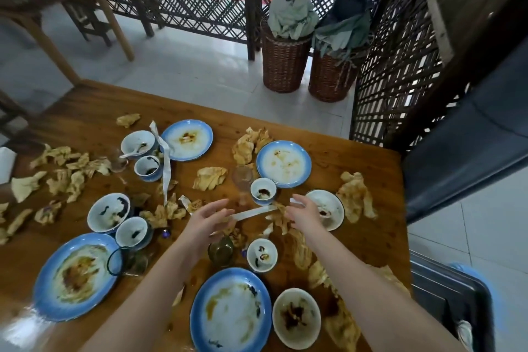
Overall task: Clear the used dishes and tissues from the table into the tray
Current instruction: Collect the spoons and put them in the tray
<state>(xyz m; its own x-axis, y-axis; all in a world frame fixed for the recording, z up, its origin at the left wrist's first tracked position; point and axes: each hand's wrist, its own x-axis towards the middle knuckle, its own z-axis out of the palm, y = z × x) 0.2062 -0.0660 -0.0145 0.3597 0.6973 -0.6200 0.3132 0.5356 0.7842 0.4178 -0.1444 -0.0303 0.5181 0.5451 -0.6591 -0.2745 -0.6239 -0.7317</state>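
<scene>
Your left hand (207,218), fingers loose and spread, lies at one end of a paper strip (254,212). Your right hand (304,210) meets a white scrap (295,201); whether it grips it cannot be told. Dishes (231,308) and tissues (210,177) litter the table (371,168); the tray (445,291) sits at its right edge.

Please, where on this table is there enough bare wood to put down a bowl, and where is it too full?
Bare wood lies at the far-left corner, left of the lone tissue, and at the far-right corner, between the plate and the table edge. The middle is crowded with cups, bowls and more tissues.
</scene>
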